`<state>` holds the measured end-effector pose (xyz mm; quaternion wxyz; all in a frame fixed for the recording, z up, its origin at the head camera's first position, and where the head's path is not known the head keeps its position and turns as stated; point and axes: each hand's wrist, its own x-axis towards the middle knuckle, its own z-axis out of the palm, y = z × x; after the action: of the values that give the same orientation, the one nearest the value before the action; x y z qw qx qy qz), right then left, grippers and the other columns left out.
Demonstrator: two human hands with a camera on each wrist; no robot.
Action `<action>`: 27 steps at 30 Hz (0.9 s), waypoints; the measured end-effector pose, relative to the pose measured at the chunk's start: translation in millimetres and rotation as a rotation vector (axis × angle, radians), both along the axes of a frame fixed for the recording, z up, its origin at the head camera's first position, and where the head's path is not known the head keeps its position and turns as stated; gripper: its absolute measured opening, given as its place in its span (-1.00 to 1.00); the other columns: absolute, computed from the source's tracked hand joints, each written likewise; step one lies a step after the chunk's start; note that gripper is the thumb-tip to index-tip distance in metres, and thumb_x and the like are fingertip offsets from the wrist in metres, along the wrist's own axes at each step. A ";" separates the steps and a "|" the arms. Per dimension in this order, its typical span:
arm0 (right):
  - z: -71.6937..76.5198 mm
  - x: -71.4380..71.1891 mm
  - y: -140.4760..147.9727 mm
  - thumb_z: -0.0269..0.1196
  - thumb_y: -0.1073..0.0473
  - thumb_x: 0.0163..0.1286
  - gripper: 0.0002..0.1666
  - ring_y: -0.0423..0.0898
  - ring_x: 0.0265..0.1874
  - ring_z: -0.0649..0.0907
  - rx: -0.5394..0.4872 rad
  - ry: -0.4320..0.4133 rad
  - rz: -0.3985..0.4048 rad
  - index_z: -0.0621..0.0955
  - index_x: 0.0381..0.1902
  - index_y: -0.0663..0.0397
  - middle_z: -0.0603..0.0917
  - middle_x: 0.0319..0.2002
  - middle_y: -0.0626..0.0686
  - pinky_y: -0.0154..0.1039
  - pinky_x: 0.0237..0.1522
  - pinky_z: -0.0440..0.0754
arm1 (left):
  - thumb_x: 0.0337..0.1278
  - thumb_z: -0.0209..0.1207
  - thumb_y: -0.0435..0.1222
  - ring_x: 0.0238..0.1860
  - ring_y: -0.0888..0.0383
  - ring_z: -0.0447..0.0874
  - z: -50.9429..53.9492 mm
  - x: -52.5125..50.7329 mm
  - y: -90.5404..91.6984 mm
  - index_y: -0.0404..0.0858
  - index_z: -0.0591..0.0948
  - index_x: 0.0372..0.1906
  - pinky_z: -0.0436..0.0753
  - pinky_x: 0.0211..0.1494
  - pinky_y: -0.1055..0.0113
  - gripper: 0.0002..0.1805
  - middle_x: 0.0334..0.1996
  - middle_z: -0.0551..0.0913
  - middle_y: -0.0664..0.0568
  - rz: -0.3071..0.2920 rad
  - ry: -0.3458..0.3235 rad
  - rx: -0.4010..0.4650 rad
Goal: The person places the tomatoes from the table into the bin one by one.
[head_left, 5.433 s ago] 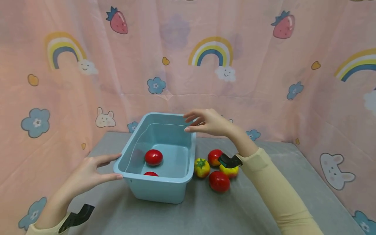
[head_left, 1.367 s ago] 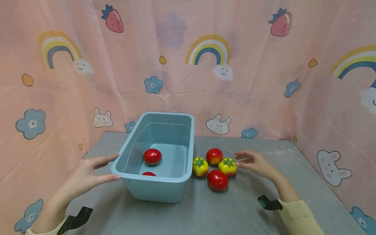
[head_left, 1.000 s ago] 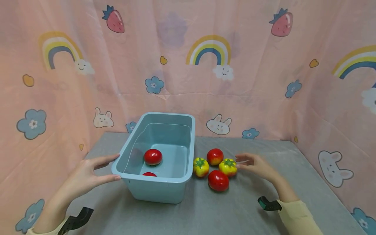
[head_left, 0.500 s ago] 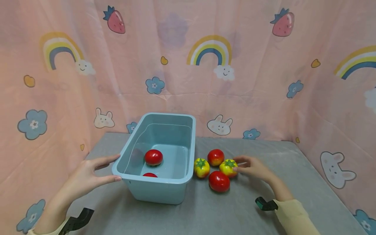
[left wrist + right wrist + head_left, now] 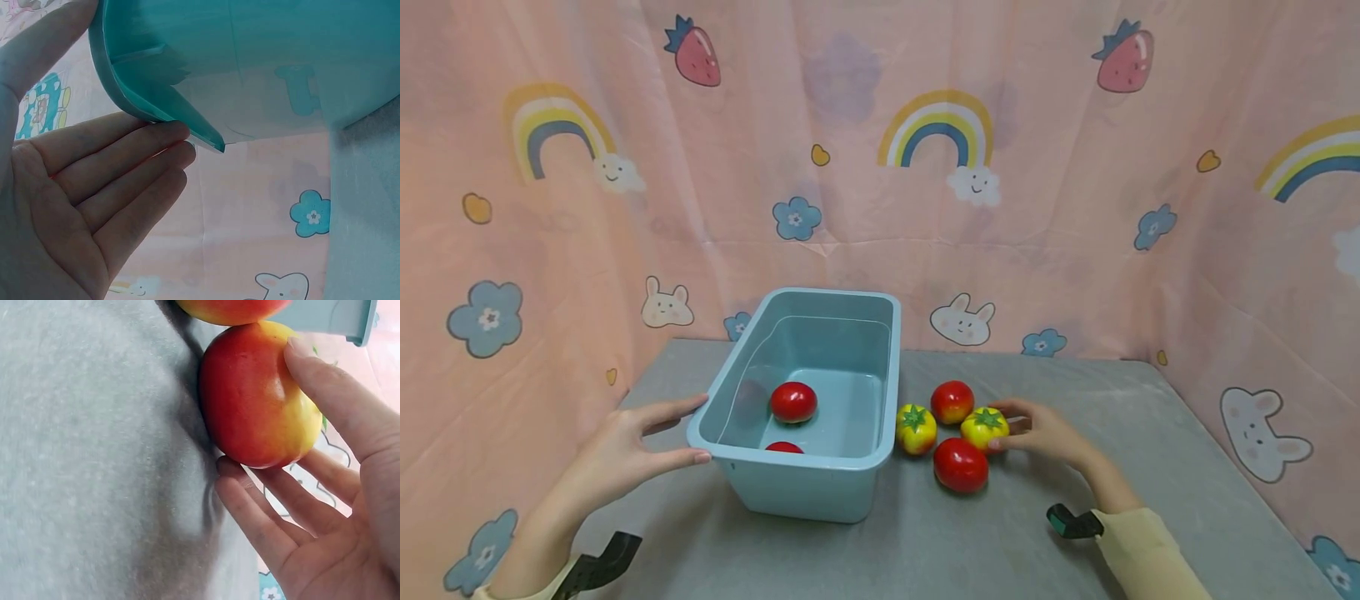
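A light blue plastic bin [image 5: 793, 462] stands left of centre with two red tomatoes in it, the farther tomato [image 5: 793, 402] in full view and the nearer tomato [image 5: 785, 447] mostly hidden by the front wall. My left hand [image 5: 625, 446] touches the bin's near-left rim with thumb and fingers extended; the left wrist view shows fingertips against the rim's underside. To the bin's right, my right hand [image 5: 1037, 429] pinches a yellow-and-red tomato [image 5: 985, 428] with a green calyx. In the right wrist view, its thumb lies on this tomato [image 5: 253, 397], fingertips against the opposite side.
Beside the held tomato lie a red tomato [image 5: 961, 465] in front, another red one, red-orange tomato [image 5: 952, 402], behind, and a yellow tomato [image 5: 917, 429] near the bin wall. Grey cloth covers the table [image 5: 1112, 450]. A pink printed curtain [image 5: 1037, 250] surrounds it.
My right hand has come down from above the bin's far right rim to the tomatoes, then moved left onto the yellow-and-red one. My left hand stays at the rim.
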<state>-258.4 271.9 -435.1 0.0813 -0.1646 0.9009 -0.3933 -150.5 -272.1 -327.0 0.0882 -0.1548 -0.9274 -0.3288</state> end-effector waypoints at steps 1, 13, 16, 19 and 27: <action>-0.5 0.0 -0.2 0.42 -0.07 0.08 -0.25 0.10 -0.01 0.61 -0.005 0.000 0.003 0.47 0.20 0.05 0.53 0.12 0.22 0.02 0.00 0.63 | -0.17 0.40 0.09 0.08 -0.24 0.59 0.0 0.0 -0.1 -0.13 0.53 0.22 0.63 -0.06 -0.12 -0.23 0.09 0.63 -0.08 0.000 0.000 0.001; -4.4 -0.1 -1.7 0.44 -0.04 0.07 -0.22 0.17 0.08 0.57 -0.044 0.015 0.013 0.45 0.22 0.07 0.52 0.17 0.20 0.06 0.05 0.60 | -0.16 0.39 0.08 0.09 -0.23 0.59 0.3 0.4 0.2 -0.13 0.53 0.22 0.63 -0.05 -0.11 -0.24 0.09 0.63 -0.07 -0.002 -0.003 0.005; -4.1 0.7 -2.7 0.44 -0.04 0.07 -0.23 0.18 0.08 0.57 -0.044 0.013 0.006 0.46 0.22 0.07 0.52 0.16 0.21 0.06 0.05 0.60 | -0.16 0.40 0.08 0.08 -0.23 0.59 0.3 0.1 0.3 -0.13 0.53 0.22 0.64 -0.05 -0.10 -0.24 0.08 0.63 -0.07 -0.004 -0.001 0.002; -3.8 1.5 -3.4 0.44 -0.04 0.08 -0.23 0.17 0.07 0.57 -0.044 0.010 0.001 0.46 0.22 0.07 0.52 0.16 0.21 0.05 0.04 0.60 | -0.17 0.40 0.09 0.08 -0.24 0.59 0.3 -0.2 0.3 -0.13 0.54 0.22 0.63 -0.06 -0.11 -0.24 0.08 0.63 -0.08 -0.003 -0.001 -0.001; -4.9 1.0 -2.3 0.43 -0.06 0.08 -0.25 0.13 0.04 0.57 -0.036 0.011 -0.015 0.46 0.20 0.06 0.53 0.13 0.19 0.05 0.03 0.60 | -0.18 0.40 0.09 0.08 -0.25 0.59 0.7 -0.3 0.5 -0.14 0.53 0.22 0.63 -0.06 -0.14 -0.23 0.08 0.63 -0.09 -0.002 -0.010 0.002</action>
<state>-257.4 269.6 -440.0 0.0703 -0.1616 0.8953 -0.4091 -150.8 -271.6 -326.3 0.0832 -0.1538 -0.9274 -0.3307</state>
